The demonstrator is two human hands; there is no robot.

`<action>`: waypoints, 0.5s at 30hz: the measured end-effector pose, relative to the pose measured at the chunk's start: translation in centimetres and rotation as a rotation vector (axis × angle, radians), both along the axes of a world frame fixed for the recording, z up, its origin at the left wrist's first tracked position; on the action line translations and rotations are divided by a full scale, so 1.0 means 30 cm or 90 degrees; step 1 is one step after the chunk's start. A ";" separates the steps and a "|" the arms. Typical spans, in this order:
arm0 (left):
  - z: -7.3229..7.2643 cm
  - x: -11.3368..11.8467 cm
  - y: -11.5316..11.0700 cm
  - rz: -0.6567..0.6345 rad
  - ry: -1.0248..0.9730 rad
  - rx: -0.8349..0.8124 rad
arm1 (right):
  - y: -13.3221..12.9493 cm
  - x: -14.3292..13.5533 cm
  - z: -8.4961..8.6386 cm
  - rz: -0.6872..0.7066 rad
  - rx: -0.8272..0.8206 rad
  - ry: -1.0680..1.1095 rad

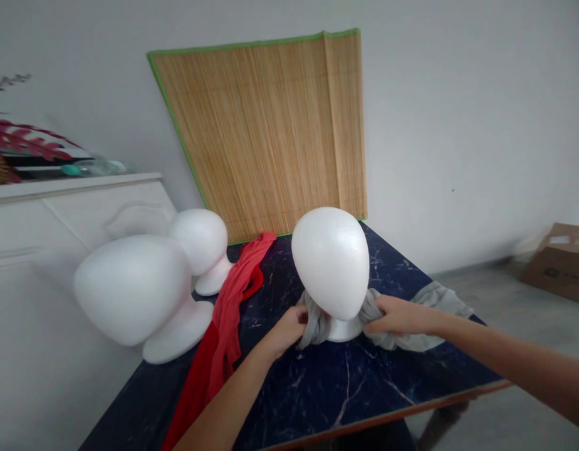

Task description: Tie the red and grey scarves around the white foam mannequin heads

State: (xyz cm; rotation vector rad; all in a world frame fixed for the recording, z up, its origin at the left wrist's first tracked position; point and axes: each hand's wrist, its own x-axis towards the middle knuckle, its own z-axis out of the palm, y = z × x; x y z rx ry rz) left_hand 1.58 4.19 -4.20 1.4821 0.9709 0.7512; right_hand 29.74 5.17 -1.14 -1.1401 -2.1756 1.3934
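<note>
A white foam mannequin head [331, 260] stands upright on the dark blue marbled table [327, 388]. Around its neck lies a grey scarf [318, 322], its longer end spreading to the right across the tabletop. My left hand [289, 329] is closed on the scarf at the left of the neck. On the other side, my right hand [393, 315] grips the bunched cloth close to the neck. The back of the neck, behind the head, is hidden from me.
Two more white mannequin heads, one nearer [134, 288] and one farther [200, 241], stand at the left beside red scarves [228, 307]. A bamboo mat [271, 138] covers the wall behind. White cabinets [78, 219] border the left; a cardboard box [557, 263] sits on the floor at right.
</note>
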 end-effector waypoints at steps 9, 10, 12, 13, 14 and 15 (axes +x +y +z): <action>-0.029 0.058 -0.058 0.080 -0.035 0.019 | -0.183 -0.245 -0.035 -0.282 -0.397 0.352; -0.020 0.057 -0.060 0.075 -0.029 0.021 | -0.192 -0.247 -0.030 -0.285 -0.421 0.376; 0.002 0.057 -0.067 0.065 -0.012 0.030 | -0.205 -0.251 -0.016 -0.284 -0.456 0.433; 0.014 0.058 -0.071 0.058 -0.001 0.037 | -0.210 -0.254 -0.009 -0.283 -0.464 0.456; 0.026 0.062 -0.077 0.053 0.012 0.046 | -0.214 -0.259 -0.003 -0.286 -0.473 0.476; 0.038 0.067 -0.084 0.048 0.027 0.057 | -0.217 -0.266 0.002 -0.289 -0.483 0.493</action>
